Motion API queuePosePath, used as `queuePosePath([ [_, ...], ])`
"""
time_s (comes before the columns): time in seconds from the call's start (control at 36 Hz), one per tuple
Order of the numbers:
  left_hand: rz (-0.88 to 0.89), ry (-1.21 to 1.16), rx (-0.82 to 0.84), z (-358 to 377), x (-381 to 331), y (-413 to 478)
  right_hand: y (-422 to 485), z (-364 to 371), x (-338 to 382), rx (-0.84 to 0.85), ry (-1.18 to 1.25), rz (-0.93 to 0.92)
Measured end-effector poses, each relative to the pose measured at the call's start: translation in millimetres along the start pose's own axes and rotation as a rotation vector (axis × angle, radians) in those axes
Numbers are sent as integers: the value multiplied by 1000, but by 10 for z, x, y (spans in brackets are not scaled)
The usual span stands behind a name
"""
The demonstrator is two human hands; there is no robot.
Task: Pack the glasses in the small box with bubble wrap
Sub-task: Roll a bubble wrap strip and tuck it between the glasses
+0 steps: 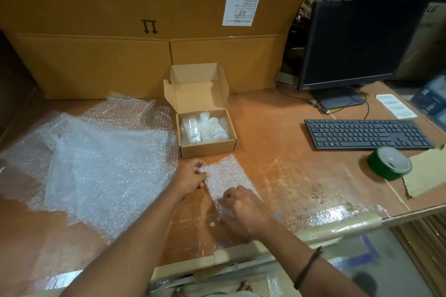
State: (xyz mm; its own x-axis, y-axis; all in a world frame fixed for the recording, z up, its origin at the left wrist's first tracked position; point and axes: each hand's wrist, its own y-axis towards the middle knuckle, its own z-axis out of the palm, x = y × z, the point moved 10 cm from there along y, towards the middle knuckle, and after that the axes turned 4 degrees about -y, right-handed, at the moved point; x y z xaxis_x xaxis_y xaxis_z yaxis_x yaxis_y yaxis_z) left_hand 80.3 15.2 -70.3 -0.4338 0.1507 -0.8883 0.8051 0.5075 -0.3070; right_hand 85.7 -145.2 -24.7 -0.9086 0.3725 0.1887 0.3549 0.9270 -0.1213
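Both hands hold one bubble wrap sheet (226,175) flat on the table (284,118), just in front of the small box (207,150).

The left hand (190,177) pinches the sheet's edge at 9 o'clock with its fingers curled. The right hand (243,210) grips the sheet's near end at 6 o'clock, also with its fingers curled. From the hands, the small box stands at 12 o'clock with its lid tilted back. Two glasses (193,130) lie side by side inside it, each already wrapped. Loose bubble wrap (103,152) is spread at 9 o'clock. A green tape roll (389,163) sits at 3 o'clock, with a keyboard (366,134) and monitor (357,41) at 2 o'clock. A large carton (144,19) stands behind the box.
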Motion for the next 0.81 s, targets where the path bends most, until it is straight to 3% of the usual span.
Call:
queuePosePath([
  [0.11,10,-16,-7,-20,-24,-15,-47,45,48,-22,19,-3],
  [0.19,23,3,-30,-66,-27,-24,-73,-88,-7,-170,50,4],
  [0.28,48,55,-43,-83,-63,-42,-70,-210,-254,-310,-5,130],
  [0.42,202,449,-229,-148,-292,-183,21,196,-587,35,-7,259],
  [0.47,319,566,-256,-71,-450,-251,8,298,-592,86,-38,253],
  [0.56,460,786,-94,243,-576,-281,-2,352,-587,85,-12,270],
  [0.64,387,921,58,386,-423,-208,3,342,-580,91,-8,281],
  [0.81,343,974,114,391,-257,-185,-51,383,-530,85,-24,297],
])
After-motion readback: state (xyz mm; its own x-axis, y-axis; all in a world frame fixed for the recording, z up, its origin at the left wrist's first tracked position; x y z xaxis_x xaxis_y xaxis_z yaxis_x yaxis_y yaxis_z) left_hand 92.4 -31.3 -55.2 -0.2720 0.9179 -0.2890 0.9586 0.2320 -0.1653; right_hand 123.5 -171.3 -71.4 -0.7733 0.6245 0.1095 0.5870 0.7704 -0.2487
